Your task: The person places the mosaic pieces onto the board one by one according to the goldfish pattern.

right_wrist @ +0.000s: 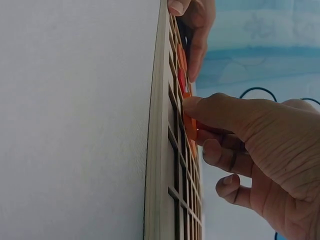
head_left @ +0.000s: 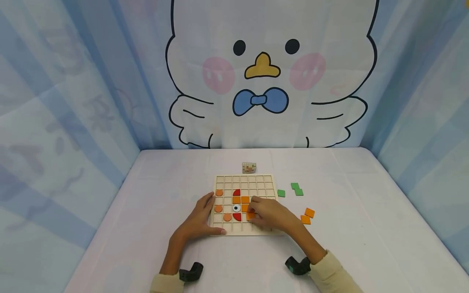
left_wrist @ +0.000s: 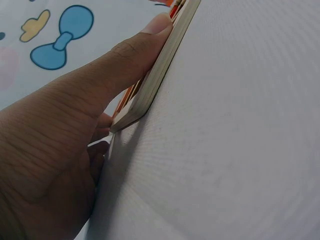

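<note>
A pale wooden grid board point(head_left: 243, 232) lies on the table, partly filled with coloured pieces. My left hand point(head_left: 198, 219) rests at its near left corner, fingers along the left side and thumb point(left_wrist: 150, 30) on the front edge. Over the board, my right hand point(head_left: 271, 213) pinches an orange square tile point(right_wrist: 190, 127) between thumb and fingers, right at the grid. Around it sit other orange squares point(head_left: 236, 200), red quarter-round pieces point(head_left: 236, 192), a white piece with a black dot point(head_left: 236, 208) and orange discs point(head_left: 227, 217). My right fingers hide some cells.
Green square tiles point(head_left: 295, 186) lie loose to the board's right, and two orange tiles point(head_left: 309, 213) lie nearer my right forearm. Behind the board is a small picture card point(head_left: 249, 167). A printed curtain point(head_left: 260, 130) rises behind the table and at both sides.
</note>
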{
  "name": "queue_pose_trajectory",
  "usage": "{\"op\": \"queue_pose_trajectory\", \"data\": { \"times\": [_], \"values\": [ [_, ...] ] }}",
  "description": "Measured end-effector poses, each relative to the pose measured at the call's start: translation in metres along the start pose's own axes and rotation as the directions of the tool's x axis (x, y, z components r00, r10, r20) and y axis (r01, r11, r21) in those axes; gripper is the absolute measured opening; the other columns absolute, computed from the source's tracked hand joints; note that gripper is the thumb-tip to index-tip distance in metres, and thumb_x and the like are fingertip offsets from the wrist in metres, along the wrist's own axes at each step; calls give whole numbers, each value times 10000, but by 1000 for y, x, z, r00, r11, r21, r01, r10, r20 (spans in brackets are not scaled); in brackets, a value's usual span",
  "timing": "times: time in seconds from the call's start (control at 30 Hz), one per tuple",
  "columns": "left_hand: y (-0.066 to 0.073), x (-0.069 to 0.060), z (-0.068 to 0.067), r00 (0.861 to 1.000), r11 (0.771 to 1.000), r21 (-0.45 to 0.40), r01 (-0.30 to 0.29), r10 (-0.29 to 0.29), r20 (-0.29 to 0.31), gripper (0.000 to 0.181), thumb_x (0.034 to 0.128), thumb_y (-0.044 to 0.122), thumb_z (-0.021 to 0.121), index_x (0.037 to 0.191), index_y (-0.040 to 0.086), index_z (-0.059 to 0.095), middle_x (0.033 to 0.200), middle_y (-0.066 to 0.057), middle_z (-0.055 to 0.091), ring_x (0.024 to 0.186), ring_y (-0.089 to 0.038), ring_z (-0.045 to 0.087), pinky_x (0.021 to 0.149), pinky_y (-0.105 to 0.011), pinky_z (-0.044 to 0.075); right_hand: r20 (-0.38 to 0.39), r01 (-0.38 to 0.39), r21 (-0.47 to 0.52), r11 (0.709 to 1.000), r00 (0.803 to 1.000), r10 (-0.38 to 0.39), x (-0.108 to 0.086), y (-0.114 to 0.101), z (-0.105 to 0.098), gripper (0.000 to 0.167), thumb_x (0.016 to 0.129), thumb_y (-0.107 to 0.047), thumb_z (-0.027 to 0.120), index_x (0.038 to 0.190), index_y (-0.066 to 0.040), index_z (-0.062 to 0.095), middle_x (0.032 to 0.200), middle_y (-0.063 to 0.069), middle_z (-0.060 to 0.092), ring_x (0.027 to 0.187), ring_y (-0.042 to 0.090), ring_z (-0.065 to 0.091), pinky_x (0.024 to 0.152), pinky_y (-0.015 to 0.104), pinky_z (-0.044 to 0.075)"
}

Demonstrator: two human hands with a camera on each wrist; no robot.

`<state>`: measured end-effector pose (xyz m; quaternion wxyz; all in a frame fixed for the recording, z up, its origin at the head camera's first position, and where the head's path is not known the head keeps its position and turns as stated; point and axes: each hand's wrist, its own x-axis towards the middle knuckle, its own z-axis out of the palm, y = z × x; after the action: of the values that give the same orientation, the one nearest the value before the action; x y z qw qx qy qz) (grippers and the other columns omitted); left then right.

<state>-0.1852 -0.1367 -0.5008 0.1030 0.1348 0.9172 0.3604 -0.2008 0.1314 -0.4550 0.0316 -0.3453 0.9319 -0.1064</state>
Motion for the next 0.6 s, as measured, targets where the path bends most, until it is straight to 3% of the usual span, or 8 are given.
{"op": "queue_pose_trajectory", "data": {
  "times": [0.27, 0.6],
  "values": [
    [2, 0, -2, 1000, 1000, 8, -8, 8, 1, 1241, 644, 576, 842, 1564, 79, 174, 1640, -89, 115, 1510, -302, 140, 1180, -539, 251, 16, -11, -16, 1000, 1000, 11, 7, -8, 1, 246, 883, -308, 728, 1042, -121, 706, 1008, -40, 608, 793, 74, 537, 768, 244, 534],
    [2, -1, -2, 1000, 1000, 5, -1, 1, 8, 1247, 637, 578, 842, 1566, 92, 165, 1644, -72, 101, 1517, -287, 123, 1186, -523, 243, 28, -9, -14, 1000, 1000, 10, 10, -11, 2, 273, 872, -319, 740, 1057, -120, 708, 992, -37, 597, 767, 80, 514, 730, 226, 513]
  ]
}}
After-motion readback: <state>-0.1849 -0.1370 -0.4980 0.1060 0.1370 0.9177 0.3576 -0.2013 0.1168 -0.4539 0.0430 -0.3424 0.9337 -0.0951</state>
